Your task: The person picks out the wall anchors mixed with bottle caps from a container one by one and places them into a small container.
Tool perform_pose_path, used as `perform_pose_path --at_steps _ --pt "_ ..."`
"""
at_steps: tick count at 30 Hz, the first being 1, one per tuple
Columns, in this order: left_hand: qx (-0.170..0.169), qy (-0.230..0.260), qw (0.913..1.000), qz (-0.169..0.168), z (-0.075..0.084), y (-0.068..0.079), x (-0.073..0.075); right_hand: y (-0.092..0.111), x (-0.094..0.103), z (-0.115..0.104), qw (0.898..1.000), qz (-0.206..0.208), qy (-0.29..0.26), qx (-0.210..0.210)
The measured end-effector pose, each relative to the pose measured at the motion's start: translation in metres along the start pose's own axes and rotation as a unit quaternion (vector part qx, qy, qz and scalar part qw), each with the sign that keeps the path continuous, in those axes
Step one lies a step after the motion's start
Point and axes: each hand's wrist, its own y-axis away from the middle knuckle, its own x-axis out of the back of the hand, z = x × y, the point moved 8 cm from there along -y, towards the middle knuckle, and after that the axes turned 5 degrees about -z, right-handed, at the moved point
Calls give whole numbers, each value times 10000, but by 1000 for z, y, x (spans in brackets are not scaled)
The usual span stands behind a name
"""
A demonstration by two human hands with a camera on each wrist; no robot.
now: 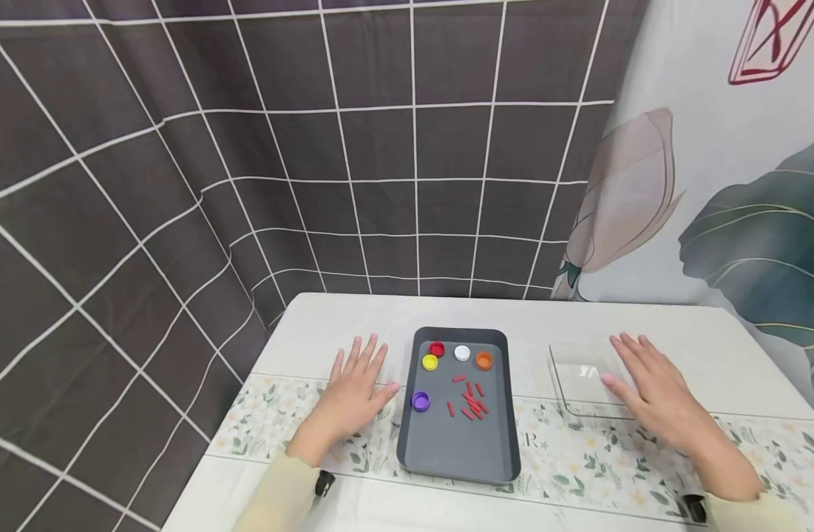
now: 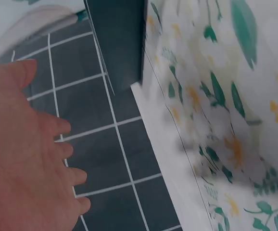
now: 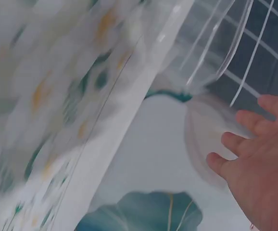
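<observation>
My left hand (image 1: pixel 353 399) is spread palm down just left of a dark grey tray (image 1: pixel 456 451), its thumb pointing at the tray's edge. On the other side, my right hand (image 1: pixel 661 391) has its fingers stretched out over the right part of a clear plastic box (image 1: pixel 582 380), hiding that part. Inside the tray lie small round caps: red (image 1: pixel 436 349), yellow (image 1: pixel 429 362), white (image 1: pixel 462 353), orange (image 1: pixel 484 360) and purple (image 1: pixel 421 401). Several short red sticks (image 1: pixel 473 403) are scattered near the tray's middle. In both wrist views the fingers hold nothing.
A white table (image 1: pixel 353 314) with a floral runner (image 1: pixel 273 410) bears everything. Behind it and to the left hangs a dark curtain (image 1: pixel 380 148) with a white grid. At the right is a pale curtain (image 1: pixel 699 162) printed with large leaves.
</observation>
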Motion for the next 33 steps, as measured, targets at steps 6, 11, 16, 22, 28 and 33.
perform_pose_path --at_steps 6,11,16,22,28,33 --pt "-228 36 9997 -59 18 2 -4 -12 -6 -33 9995 37 -241 212" --pt "-423 244 9986 -205 35 4 -11 -21 -14 -57 9980 -93 -566 277" --pt "-613 99 9977 -282 49 9 -18 -32 -29 -74 9961 -271 -785 299" --pt "-620 42 9975 -327 58 13 -30 -44 -47 -92 9935 -489 -964 362" --pt "-461 125 9979 -443 59 16 -38 -55 -62 -103 9914 -675 -1060 365" --pt "-337 97 9980 -522 57 18 -43 -63 -74 -107 9889 -801 -1197 367"
